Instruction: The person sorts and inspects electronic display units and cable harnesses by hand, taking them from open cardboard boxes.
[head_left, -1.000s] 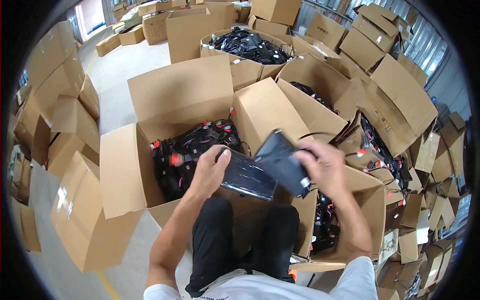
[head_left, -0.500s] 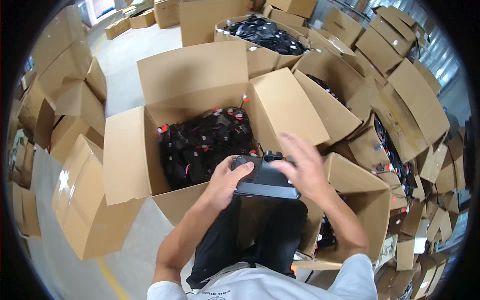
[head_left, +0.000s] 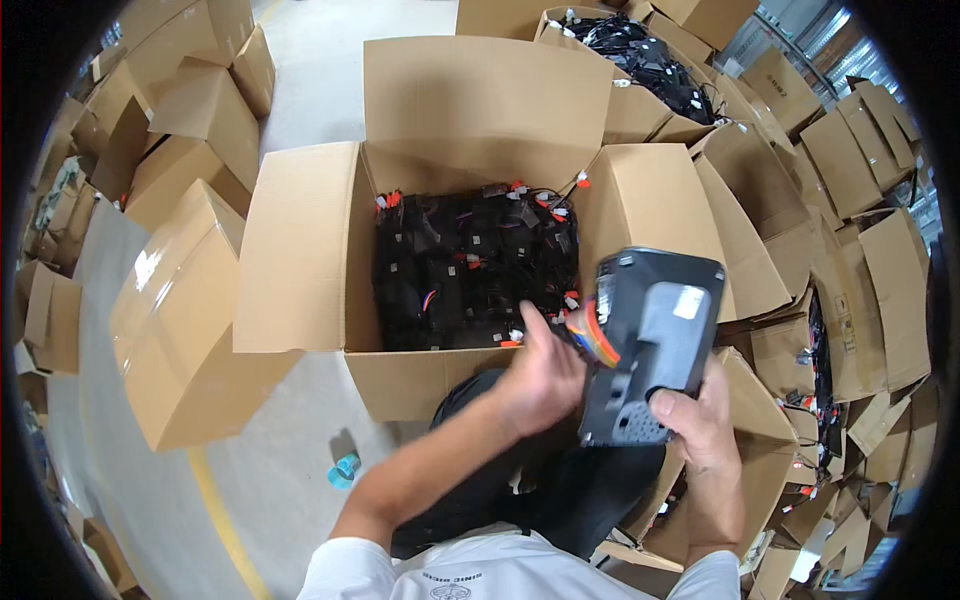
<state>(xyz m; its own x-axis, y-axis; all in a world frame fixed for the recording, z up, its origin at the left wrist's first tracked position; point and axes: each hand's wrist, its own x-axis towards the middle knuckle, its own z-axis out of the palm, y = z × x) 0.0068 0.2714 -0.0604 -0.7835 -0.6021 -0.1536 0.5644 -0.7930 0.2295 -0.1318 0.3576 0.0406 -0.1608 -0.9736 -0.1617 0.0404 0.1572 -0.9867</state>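
My right hand [head_left: 695, 415] is closed round the lower end of a flat black plastic device housing [head_left: 672, 310], with the thumb lying over a round hole above a patch of small perforations. The housing stands tilted, its recessed side with a white label facing me. Multicoloured wires [head_left: 598, 335] come off its left edge. Beside them is my left hand [head_left: 545, 380], blurred, thumb raised; whether its fingers grip the wires I cannot make out. Beyond both hands, an open cardboard box [head_left: 420, 385] holds black parts [head_left: 470, 265] with red and white connectors.
More open boxes crowd the right side, one [head_left: 765, 440] close by my right arm. A far box holds black cabled parts [head_left: 640, 60]. A taped carton [head_left: 190, 330] stands on the left. On the floor lies a small blue roll-like object [head_left: 343, 470].
The housing has turned from lying flat to tilted upright and shifted right. My right hand has taken hold of it; my left has let go and sits by the wires. The view has shifted.
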